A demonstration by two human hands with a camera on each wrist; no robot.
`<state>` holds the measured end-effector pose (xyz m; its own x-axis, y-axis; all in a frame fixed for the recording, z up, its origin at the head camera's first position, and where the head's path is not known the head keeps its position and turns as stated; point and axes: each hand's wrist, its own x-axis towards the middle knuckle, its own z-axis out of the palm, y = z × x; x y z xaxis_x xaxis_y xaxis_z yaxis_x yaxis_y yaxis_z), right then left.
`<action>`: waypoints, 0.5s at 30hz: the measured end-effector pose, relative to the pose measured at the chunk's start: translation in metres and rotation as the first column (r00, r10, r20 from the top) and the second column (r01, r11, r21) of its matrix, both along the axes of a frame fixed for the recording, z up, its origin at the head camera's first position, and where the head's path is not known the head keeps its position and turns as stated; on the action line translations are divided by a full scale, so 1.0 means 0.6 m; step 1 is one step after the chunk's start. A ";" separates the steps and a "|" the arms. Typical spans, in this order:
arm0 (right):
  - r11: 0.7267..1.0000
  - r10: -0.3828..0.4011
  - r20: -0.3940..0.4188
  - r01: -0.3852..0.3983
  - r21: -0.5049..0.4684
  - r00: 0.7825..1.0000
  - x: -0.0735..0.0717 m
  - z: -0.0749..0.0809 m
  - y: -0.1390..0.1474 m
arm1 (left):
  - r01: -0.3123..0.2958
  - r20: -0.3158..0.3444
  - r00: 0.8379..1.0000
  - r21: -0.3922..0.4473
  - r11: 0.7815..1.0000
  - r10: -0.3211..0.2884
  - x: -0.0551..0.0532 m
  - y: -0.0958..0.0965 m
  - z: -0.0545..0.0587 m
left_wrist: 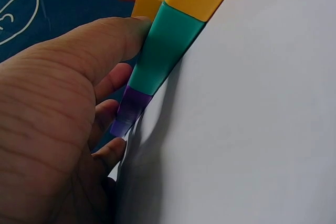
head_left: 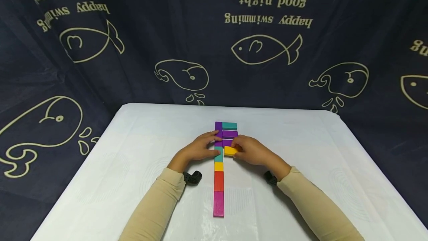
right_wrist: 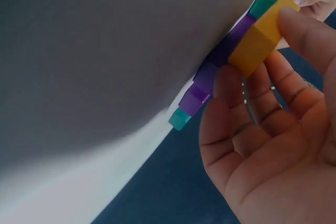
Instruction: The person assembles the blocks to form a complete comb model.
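A straight column of coloured blocks runs down the white table. My right hand (head_left: 252, 151) pinches a yellow block (head_left: 229, 151) between thumb and fingers, close beside the column's teal block (head_left: 218, 158). In the right wrist view that yellow block (right_wrist: 260, 38) appears tilted. My left hand (head_left: 200, 147) lies along the column's left side, its thumb at the teal block (left_wrist: 165, 45) and its extended fingertips over the purple part (head_left: 218, 126). Two purple blocks, one farther (head_left: 230, 134) and one nearer (head_left: 227, 143), and a teal block (head_left: 229, 126) stick out rightward from the column's far end.
Toward me the column continues with a small yellow block (head_left: 219, 166), a red block (head_left: 219, 181) and a pink block (head_left: 219, 203). The white table (head_left: 301, 133) ends at a dark blue cloth (head_left: 214, 84) printed with fish and whales. Both wrists wear black bands.
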<state>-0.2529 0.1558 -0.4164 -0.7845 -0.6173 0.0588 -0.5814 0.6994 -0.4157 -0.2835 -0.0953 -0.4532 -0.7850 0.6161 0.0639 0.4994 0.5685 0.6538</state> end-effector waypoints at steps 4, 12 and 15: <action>0.999 0.021 -0.002 -0.021 0.026 1.000 0.005 0.002 -0.006 | -0.003 0.005 1.000 -0.005 1.000 0.003 -0.001 0.000 -0.001; 0.999 0.042 -0.012 -0.041 0.033 0.999 0.006 0.002 -0.011 | 0.004 0.001 1.000 0.014 1.000 -0.004 -0.001 0.001 -0.003; 0.999 0.038 -0.009 -0.038 0.035 0.999 0.006 -0.002 -0.010 | 0.002 0.001 1.000 0.010 1.000 -0.002 -0.002 0.002 -0.004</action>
<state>-0.2492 0.1496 -0.4175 -0.7600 -0.6484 0.0444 -0.6119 0.6908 -0.3853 -0.2845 -0.0943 -0.4554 -0.7835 0.6174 0.0694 0.5005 0.5610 0.6594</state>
